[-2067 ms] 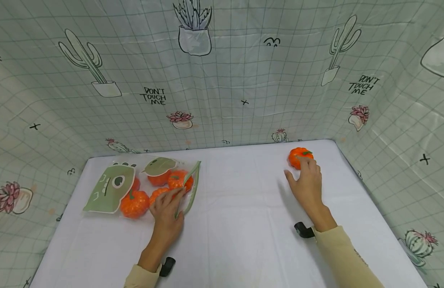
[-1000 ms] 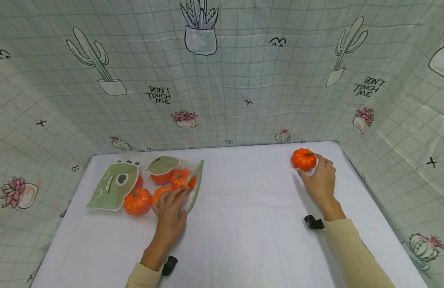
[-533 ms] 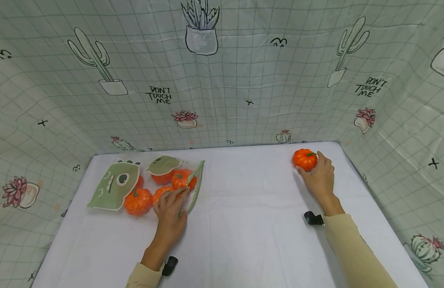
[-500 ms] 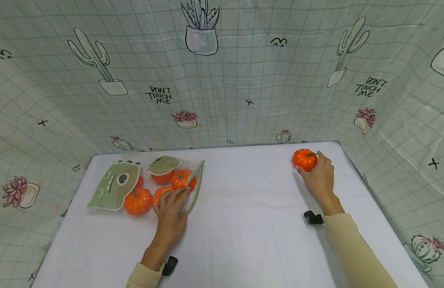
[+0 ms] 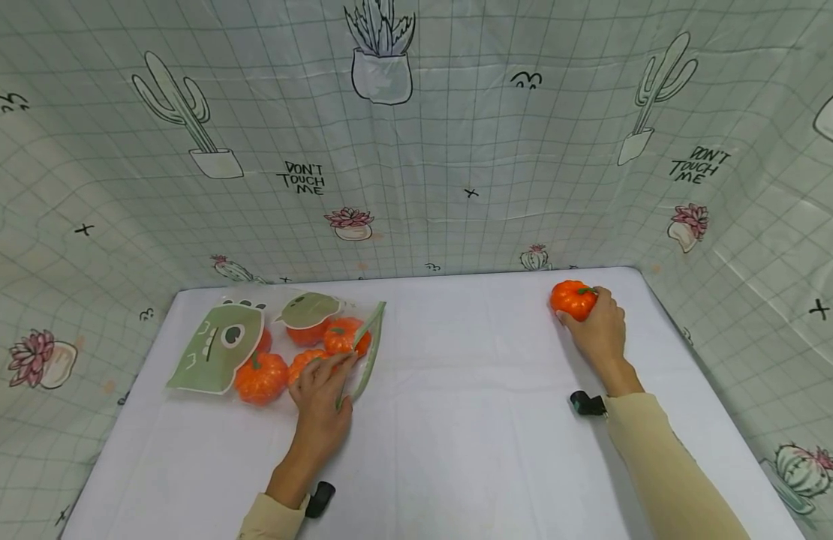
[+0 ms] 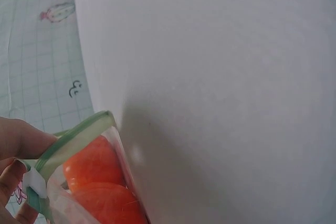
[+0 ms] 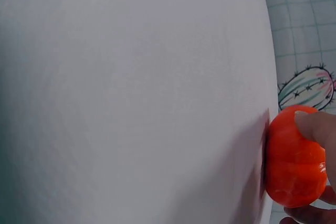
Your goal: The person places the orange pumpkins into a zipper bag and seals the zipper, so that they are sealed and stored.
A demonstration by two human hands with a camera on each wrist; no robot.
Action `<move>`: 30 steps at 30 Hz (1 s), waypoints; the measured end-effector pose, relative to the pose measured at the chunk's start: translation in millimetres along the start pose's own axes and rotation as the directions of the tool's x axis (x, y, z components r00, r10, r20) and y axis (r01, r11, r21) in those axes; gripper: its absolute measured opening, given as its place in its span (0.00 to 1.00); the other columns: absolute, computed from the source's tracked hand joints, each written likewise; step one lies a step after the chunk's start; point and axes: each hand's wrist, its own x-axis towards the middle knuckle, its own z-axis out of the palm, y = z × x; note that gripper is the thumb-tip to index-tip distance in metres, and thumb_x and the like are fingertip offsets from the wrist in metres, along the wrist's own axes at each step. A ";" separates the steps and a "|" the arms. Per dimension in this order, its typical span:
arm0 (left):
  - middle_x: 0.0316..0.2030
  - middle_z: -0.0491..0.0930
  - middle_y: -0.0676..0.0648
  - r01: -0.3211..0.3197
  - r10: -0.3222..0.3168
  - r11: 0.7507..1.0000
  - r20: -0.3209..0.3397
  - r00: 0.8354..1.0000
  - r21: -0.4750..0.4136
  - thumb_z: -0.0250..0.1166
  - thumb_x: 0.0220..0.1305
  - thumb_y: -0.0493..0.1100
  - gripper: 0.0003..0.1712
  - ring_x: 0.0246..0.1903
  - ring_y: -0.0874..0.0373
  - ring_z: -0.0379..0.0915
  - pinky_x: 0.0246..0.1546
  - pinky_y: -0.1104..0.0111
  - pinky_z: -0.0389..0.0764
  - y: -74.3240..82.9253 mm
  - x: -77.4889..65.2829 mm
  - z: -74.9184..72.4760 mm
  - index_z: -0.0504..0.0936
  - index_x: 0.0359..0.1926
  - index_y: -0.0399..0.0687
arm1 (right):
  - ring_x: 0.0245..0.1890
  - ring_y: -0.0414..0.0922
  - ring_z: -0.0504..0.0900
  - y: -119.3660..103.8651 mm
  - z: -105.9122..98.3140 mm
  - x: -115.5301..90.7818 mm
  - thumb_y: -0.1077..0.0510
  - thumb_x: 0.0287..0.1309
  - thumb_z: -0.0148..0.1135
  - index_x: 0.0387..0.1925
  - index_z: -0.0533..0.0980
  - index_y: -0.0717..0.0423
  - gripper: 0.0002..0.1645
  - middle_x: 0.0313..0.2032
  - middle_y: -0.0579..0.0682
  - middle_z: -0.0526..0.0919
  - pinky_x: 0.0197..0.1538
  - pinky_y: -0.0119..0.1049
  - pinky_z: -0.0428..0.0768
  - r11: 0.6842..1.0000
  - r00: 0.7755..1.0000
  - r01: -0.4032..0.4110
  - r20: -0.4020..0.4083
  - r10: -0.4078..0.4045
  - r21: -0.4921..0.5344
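Note:
At the far right of the table, my right hand [image 5: 600, 330] grips a small orange toy pumpkin [image 5: 572, 298] with a green stem. The right wrist view shows the thumb [image 7: 320, 129] on one side of the toy pumpkin [image 7: 293, 169] and fingers round the other. On the left lies a clear zip bag [image 5: 210, 352] with a green cartoon monster print and several orange pumpkins inside. My left hand [image 5: 320, 401] holds the bag's mouth apart; in the left wrist view its thumb and fingers are at the green zip edge [image 6: 79, 136].
A white cloth [image 5: 450, 420] covers the table. Behind and along both sides hangs a grid-patterned curtain [image 5: 430, 135] with cactus drawings. Small black wrist cameras [image 5: 587, 403] sit at both sleeves. The gripped pumpkin is near the table's back right corner.
My right hand has moved from over the pumpkin to its right side, and its fingers have closed round it. The left hand stays at the bag's mouth. The head view has shifted slightly.

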 end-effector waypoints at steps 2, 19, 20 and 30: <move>0.61 0.81 0.38 -0.002 0.002 1.000 -0.002 1.000 0.002 0.71 0.45 0.16 0.40 0.61 0.37 0.63 0.54 0.43 0.54 -0.5 0.0 -0.3 0.83 0.63 0.36 | 0.65 0.73 0.66 0.5 0.9 1.2 0.53 0.64 0.72 0.75 0.56 0.74 0.51 0.68 0.77 0.68 0.68 0.68 0.67 1.000 1.000 -0.004 0.002 0.004 -0.002; 0.59 0.81 0.38 -0.054 0.054 0.998 -0.037 0.998 0.013 0.71 0.43 0.16 0.40 0.60 0.36 0.64 0.51 0.44 0.54 -0.5 1.8 -1.1 0.84 0.62 0.36 | 0.60 0.70 0.70 -53.6 19.8 -47.0 0.53 0.59 0.78 0.70 0.65 0.73 0.47 0.65 0.74 0.74 0.64 0.66 0.72 0.964 0.963 0.255 0.066 -0.260 0.075; 0.59 0.81 0.38 -0.052 0.053 0.999 -0.035 0.998 0.014 0.71 0.44 0.16 0.40 0.60 0.36 0.64 0.51 0.44 0.54 -0.4 1.9 -1.1 0.84 0.62 0.36 | 0.61 0.69 0.71 -58.4 22.7 -51.4 0.53 0.59 0.78 0.70 0.66 0.73 0.47 0.65 0.73 0.74 0.64 0.66 0.72 0.959 0.958 0.271 0.074 -0.278 0.086; 0.59 0.81 0.38 -0.026 0.026 0.999 -0.030 0.999 0.023 0.72 0.43 0.16 0.40 0.60 0.34 0.64 0.50 0.44 0.55 0.8 0.6 -1.3 0.84 0.62 0.36 | 0.61 0.66 0.74 -95.2 58.6 -93.1 0.54 0.53 0.83 0.68 0.69 0.70 0.48 0.62 0.67 0.79 0.66 0.62 0.74 0.881 0.874 0.446 0.135 -0.467 0.159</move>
